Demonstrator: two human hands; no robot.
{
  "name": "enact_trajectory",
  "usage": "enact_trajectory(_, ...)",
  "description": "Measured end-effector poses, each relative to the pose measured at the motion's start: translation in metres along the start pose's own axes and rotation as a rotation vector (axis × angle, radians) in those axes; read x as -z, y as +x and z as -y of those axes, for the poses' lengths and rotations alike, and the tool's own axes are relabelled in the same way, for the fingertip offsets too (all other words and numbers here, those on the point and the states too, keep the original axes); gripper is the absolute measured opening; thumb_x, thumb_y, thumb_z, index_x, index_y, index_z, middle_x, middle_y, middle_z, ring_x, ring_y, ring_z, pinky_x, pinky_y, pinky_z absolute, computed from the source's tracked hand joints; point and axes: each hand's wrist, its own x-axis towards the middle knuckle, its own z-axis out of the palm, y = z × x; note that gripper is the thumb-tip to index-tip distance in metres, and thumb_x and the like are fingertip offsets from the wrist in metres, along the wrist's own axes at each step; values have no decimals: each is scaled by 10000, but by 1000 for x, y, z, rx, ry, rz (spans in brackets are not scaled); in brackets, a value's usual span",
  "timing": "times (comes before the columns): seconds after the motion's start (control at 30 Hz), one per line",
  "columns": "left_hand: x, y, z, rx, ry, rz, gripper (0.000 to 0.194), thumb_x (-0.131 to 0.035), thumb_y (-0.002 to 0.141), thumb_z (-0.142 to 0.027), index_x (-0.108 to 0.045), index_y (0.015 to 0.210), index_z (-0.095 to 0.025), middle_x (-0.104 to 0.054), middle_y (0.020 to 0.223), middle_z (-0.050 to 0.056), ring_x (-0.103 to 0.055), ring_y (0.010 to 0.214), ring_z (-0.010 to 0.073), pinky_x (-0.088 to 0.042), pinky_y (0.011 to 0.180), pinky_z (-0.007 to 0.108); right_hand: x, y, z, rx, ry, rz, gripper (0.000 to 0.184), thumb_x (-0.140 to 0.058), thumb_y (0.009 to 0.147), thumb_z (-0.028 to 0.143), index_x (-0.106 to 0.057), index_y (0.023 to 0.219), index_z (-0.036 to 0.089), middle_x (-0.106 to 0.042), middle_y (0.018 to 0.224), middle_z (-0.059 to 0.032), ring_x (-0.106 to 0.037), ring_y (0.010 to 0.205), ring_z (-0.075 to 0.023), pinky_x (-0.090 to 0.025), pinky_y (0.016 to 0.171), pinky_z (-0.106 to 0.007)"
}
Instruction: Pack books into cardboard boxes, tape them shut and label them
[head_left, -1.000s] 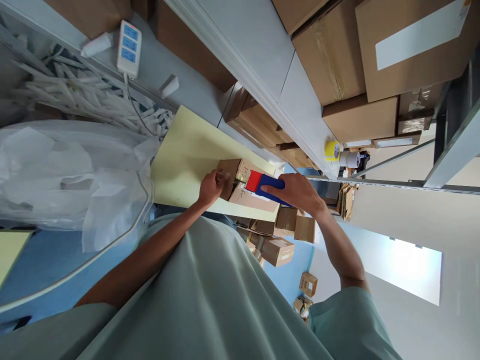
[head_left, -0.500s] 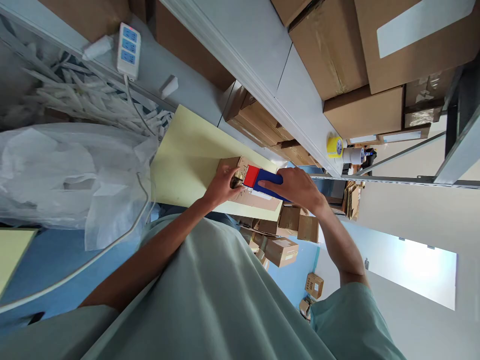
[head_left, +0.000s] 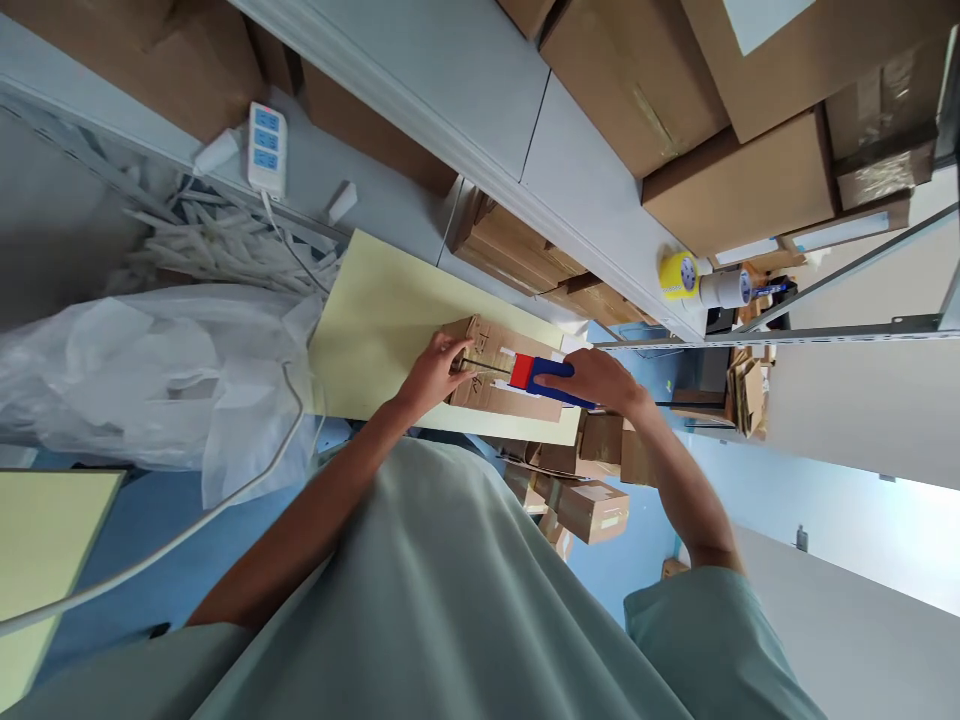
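Observation:
A brown cardboard box [head_left: 501, 400] lies on a pale yellow board [head_left: 367, 300], its top seam showing as a dark line. My left hand [head_left: 435, 372] grips the box's left end, thumb and fingers apart on either side of the seam. A blue-and-red tool that looks like a tape dispenser [head_left: 551, 372] rests over the seam near the middle of the box. My right hand [head_left: 600, 378] is closed around its blue handle. A shiny strip like clear tape runs between the left hand and the red end. Any tape roll is hidden.
A power strip [head_left: 267, 150] sits on the grey surface at upper left. Clear plastic bags [head_left: 150, 380] and a white cable [head_left: 225, 505] lie to the left. Yellow tape [head_left: 679, 274] and cardboard cartons [head_left: 750, 190] stand on the shelf. More cartons [head_left: 592, 510] lie on the floor.
My right hand has drawn the tape dispenser to the right along the box, uncovering more of the seam. My left hand stays at the box's left end. The head view has shifted.

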Motion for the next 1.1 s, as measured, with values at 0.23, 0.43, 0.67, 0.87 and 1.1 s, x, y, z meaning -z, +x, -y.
enact_trajectory(0.23, 14, 3, 6, 63, 16, 97, 597, -849, 891, -262, -699, 1469, -277, -672, 1291, 97, -745, 998, 236, -637, 1054, 449, -57, 54, -30, 87, 113, 15, 827, -546, 974, 918, -820, 1137, 155, -830, 1184, -209, -784, 1134, -335, -543, 866, -323)
enact_trajectory(0.43, 18, -2, -6, 229, -155, 54, 688, -818, 864, -361, -663, 1528, -272, -738, 1378, 103, -772, 933, 199, -674, 983, 413, -87, 84, -40, 163, 213, -9, 819, -546, 1010, 866, -786, 1261, 124, -800, 1299, -245, -753, 1268, -365, -556, 988, -364)
enact_trajectory(0.67, -28, -5, -42, 493, 25, -446, 335, -751, 928, -461, -798, 1118, -189, -850, 1082, 96, -800, 972, 235, -635, 958, 361, -102, 94, -47, 225, 293, -48, 868, -530, 1024, 855, -745, 1387, 97, -769, 1360, -281, -741, 1306, -391, -561, 1026, -391)
enact_trajectory(0.87, -57, 3, -47, 558, 168, -653, 284, -698, 961, -438, -813, 996, -181, -851, 1010, 93, -788, 942, 230, -609, 954, 352, -105, 89, -56, 307, 342, -52, 827, -518, 1045, 830, -757, 1374, 110, -781, 1352, -259, -739, 1304, -385, -571, 1016, -385)
enact_trajectory(1.1, -60, 7, -50, 543, 282, -686, 245, -696, 969, -405, -814, 957, -191, -852, 1010, 98, -788, 983, 252, -592, 980, 367, -119, 71, -121, 353, 404, -62, 790, -585, 981, 872, -818, 1130, 131, -836, 1131, -244, -797, 1119, -379, -573, 877, -367)
